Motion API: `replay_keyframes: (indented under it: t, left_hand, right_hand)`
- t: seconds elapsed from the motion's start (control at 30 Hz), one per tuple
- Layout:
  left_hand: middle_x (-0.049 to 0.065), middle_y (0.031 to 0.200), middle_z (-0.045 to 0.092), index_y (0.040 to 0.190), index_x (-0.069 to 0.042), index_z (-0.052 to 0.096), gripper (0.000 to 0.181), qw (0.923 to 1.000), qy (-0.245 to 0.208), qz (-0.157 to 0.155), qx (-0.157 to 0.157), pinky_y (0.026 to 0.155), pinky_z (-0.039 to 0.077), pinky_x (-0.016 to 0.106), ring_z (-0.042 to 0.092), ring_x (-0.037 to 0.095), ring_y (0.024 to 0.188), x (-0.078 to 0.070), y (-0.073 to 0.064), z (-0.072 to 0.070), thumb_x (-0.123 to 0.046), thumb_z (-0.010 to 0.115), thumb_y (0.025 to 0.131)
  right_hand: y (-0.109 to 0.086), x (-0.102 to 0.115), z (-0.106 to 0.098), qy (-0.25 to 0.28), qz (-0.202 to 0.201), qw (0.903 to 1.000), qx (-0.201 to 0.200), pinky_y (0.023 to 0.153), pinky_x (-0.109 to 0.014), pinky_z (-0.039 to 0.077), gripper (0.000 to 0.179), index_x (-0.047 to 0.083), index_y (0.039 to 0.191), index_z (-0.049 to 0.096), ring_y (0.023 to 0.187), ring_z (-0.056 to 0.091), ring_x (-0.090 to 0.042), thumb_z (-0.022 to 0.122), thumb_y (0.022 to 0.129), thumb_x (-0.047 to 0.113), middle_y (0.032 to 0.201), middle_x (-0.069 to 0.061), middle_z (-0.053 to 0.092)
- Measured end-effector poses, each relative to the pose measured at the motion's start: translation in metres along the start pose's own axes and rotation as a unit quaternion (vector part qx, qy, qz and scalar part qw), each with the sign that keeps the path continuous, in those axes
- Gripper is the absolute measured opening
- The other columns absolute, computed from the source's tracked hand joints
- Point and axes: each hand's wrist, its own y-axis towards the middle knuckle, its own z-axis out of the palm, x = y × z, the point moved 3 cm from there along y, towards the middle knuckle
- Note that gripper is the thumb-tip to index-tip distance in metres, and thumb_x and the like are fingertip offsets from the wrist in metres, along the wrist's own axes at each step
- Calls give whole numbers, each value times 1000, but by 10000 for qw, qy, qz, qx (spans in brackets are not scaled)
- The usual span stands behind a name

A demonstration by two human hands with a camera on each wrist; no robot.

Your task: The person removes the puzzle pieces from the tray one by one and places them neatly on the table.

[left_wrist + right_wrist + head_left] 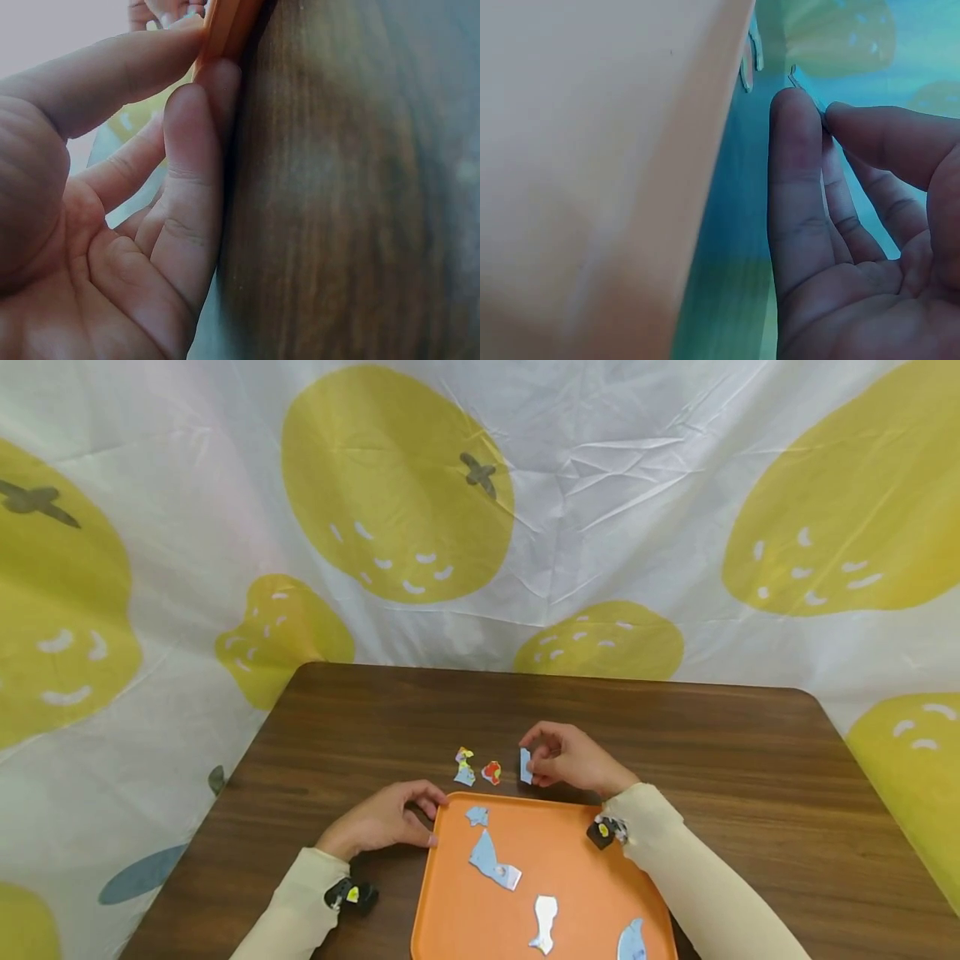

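My right hand pinches a light-blue puzzle piece between thumb and fingers, just beyond the tray's far edge. In the right wrist view the piece shows as a thin edge at the fingertips. To its left on the table lie a red puzzle piece and a multicoloured one. At the orange tray's far left corner, my left hand holds the rim with thumb and fingers. Several irregular pieces lie in the tray, among them a bent blue one and a shiny white one.
The brown wooden table extends around the tray. A small blue piece lies near the tray's far left corner, another near its right side. Behind the table hangs a white curtain with yellow fruit prints.
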Motion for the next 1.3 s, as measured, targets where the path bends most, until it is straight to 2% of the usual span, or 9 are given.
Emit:
replay_keyframes:
  t: [0.23, 0.3, 0.47, 0.57, 0.7, 0.97, 1.3]
  left_hand:
    - [17, 111, 63, 131, 2, 64, 54, 10000, -44, 42, 23, 73, 55, 25, 67, 19, 79, -1, 0, 0, 0, 86, 82]
    - [17, 111, 63, 131, 2, 64, 54, 10000, -44, 59, 26, 73, 56, 24, 68, 19, 79, -1, 0, 1, 0, 86, 82]
    - [17, 110, 64, 130, 1, 64, 53, 10000, 11, 58, 22, 74, 56, 24, 68, 19, 79, 0, 0, 2, 0, 87, 82]
    - [17, 110, 64, 130, 1, 64, 53, 10000, -22, 22, 7, 73, 56, 25, 69, 19, 79, 1, 0, 2, 0, 87, 82]
    - [17, 110, 64, 131, 1, 64, 54, 10000, -68, -29, -8, 73, 56, 25, 69, 18, 78, 0, -1, 1, 0, 87, 82]
    - [17, 112, 63, 131, 0, 64, 54, 9999, -102, -1, 28, 73, 56, 24, 69, 17, 77, 0, 0, 1, -1, 87, 82]
    - [17, 112, 63, 131, 0, 64, 54, 10000, -83, 8, -11, 72, 55, 25, 67, 17, 77, 0, -2, 0, -1, 87, 82]
  right_hand:
    - [11, -3, 5, -81, 72, 9999, 49, 70, -37, 64, 30, -5, 126, 62, 73, 71, -22, 69, 96, -2, 89, -19, 75]
    - [12, -5, 6, -218, 111, 9997, 27, 64, -32, 60, 29, -2, 124, 64, 69, 68, -19, 71, 95, -1, 86, -17, 75]
    - [17, -11, 8, -545, 32, 9985, 4, 58, -28, 50, 29, -2, 120, 67, 62, 60, -16, 75, 93, -1, 83, -16, 76]
    - [20, -14, 10, -581, -76, 9983, -13, 60, -29, 52, 28, -4, 119, 67, 62, 58, -15, 75, 92, -2, 85, -19, 76]
    - [22, -15, 10, -679, -118, 9976, -120, 61, -31, 53, 27, -2, 118, 69, 62, 59, -15, 76, 91, -1, 83, -17, 75]
    - [23, -16, 8, -955, -12, 9946, -415, 59, -31, 52, 28, 3, 115, 74, 58, 59, -15, 82, 89, 4, 78, -7, 73]
    - [23, -13, 9, -915, 103, 9945, -493, 56, -28, 49, 29, 3, 117, 74, 56, 55, -14, 80, 89, 4, 78, -4, 72]
